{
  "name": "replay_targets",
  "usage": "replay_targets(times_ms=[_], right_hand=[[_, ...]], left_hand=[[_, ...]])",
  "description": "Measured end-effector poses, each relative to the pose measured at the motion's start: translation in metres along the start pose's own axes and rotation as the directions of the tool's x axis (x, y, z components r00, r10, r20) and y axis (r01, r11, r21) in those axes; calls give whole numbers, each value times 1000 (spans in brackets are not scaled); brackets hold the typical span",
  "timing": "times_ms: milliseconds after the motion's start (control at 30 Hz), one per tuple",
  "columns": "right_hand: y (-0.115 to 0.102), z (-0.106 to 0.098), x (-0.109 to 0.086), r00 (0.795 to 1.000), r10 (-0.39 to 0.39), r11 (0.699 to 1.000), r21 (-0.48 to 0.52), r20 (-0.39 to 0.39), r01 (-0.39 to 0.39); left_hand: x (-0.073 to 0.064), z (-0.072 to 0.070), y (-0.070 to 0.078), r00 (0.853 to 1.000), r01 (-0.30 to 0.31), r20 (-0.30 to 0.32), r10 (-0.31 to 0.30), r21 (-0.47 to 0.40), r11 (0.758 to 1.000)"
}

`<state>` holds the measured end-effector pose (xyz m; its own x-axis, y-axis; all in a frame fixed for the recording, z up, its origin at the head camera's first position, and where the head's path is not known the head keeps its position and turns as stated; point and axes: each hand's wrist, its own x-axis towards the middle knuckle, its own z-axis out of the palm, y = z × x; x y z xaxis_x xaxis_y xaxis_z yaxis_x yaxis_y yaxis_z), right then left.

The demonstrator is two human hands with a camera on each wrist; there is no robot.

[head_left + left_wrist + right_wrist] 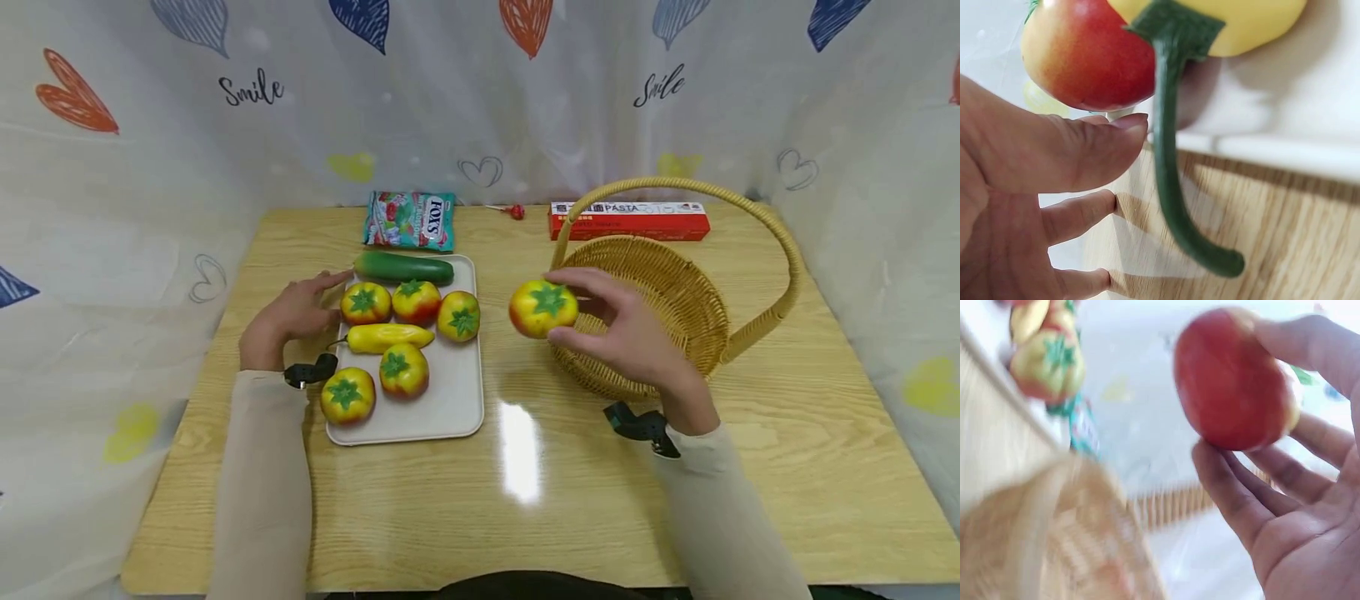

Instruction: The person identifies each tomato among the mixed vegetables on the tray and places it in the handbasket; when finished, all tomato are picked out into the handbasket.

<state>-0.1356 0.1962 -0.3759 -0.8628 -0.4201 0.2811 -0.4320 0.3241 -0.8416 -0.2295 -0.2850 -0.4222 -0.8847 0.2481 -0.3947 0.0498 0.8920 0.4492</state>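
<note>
In the head view, my right hand (626, 325) pinches a red-and-yellow tomato (543, 308) with a green leafy top, held up at the left rim of the wicker basket (693, 287). The right wrist view shows the tomato's red underside between thumb and fingertips. My left hand (296, 312) rests at the left edge of the white tray (450, 417), fingers fairly straight and holding nothing. Its thumb lies close to a tomato and the green stem (1166, 137) of a yellow pepper (386, 337). Several tomatoes (405, 371) and a green cucumber-like vegetable (405, 267) share the tray.
Behind the tray lies a teal FOX'S candy bag (410, 221), with a red lollipop (516, 212) to its right. A red pasta box (630, 221) lies behind the basket, whose tall handle (787, 250) arches over it. A printed curtain (480, 100) encloses the table.
</note>
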Motion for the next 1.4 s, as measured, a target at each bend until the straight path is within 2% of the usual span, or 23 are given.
replay_targets(times_ms=[133, 267, 433, 533, 833, 1033, 1133, 1233, 1333, 1400], right_hand=[[16, -17, -18, 988, 75, 997, -15, -139, -77], [30, -24, -28, 971, 150, 984, -70, -188, -166], [42, -21, -29, 956, 238, 944, -189, -169, -269], [48, -18, -27, 952, 272, 926, -233, -141, -298], [54, -16, -22, 948, 302, 896, -310, -101, -318], [51, -19, -23, 937, 344, 877, -334, -62, -344], [44, -22, -24, 943, 324, 887, -322, -80, -332], [36, -22, -21, 962, 241, 907, -323, -125, -269], [27, -18, -14, 976, 137, 942, -282, -167, -180], [20, -13, -7, 981, 84, 974, -192, -176, -118]], left_hand=[[0, -1, 0, 1000, 5, 0, -5, -6, 1000], [-1, -3, -1, 1000, 3, 3, -3, 3, 1000], [-2, -2, -1, 1000, 0, 9, 0, -2, 1000], [-2, -1, -1, 1000, 1, 14, -1, -15, 1000], [-3, 0, 0, 1000, -8, 9, 8, -23, 1000], [-2, 1, -1, 1000, -12, 4, 12, -22, 1000], [-1, 1, -2, 1000, -19, -1, 19, -22, 1000], [-1, 0, -2, 1000, -20, -3, 20, -28, 999], [-1, 0, -1, 1000, -17, -3, 17, -30, 999], [-1, 0, 0, 1000, -13, -4, 13, -26, 1000]])
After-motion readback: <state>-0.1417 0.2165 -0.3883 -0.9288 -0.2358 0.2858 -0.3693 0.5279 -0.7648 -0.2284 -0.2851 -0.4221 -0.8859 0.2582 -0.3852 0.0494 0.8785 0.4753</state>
